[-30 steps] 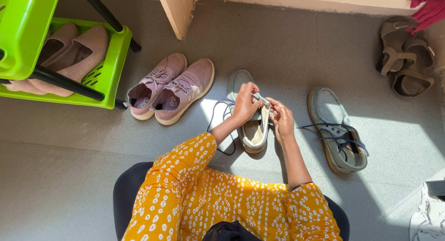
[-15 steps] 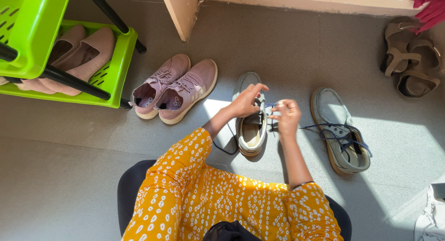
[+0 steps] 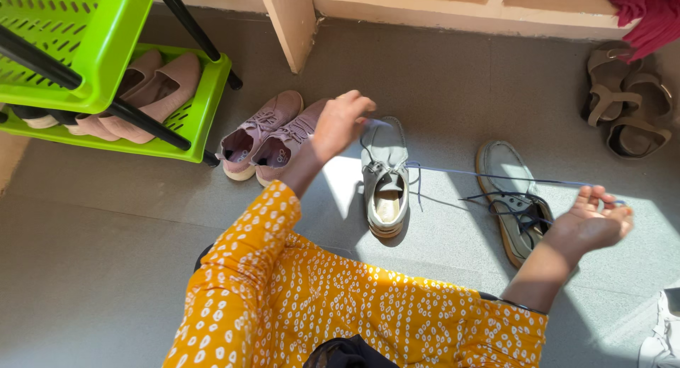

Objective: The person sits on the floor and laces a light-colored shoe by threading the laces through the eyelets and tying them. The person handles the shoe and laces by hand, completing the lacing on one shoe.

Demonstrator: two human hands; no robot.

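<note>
Orange sleeves with white speckles, lowest in view, nearest the camera. Right hand (image 3: pixel 591 223): to the right of the grey lace-up shoe (image 3: pixel 385 177) and nearer the wearer, fingers (image 3: pixel 602 198) curled shut on one end of a dark blue shoelace (image 3: pixel 496 175), which runs taut from that shoe across to the hand. Left hand (image 3: pixel 343 123): raised just left of the grey lace-up shoe's toe end, fingers closed; the other lace end appears to rise to it, though the grip itself is hidden behind the hand. Grey lace-up shoe: upright on the grey floor (image 3: pixel 106 255), between the two hands, opening towards the wearer, partly in a patch of sunlight. Second grey shoe (image 3: pixel 511 198): right of the first, apart from it, its dark laces loose, the taut lace passing over it. Pair of pink sneakers (image 3: pixel 265 134): just left of the grey lace-up shoe, side by side, touching each other. Green plastic shoe rack (image 3: pixel 92 63): well to the left, black posts, pale pink flat shoes (image 3: pixel 152 92) on its lower tier. Pair of brown sandals (image 3: pixel 630 106): far right, beyond the second shoe. Wooden bench leg (image 3: pixel 294 28): beyond the sneakers, farthest back.
</note>
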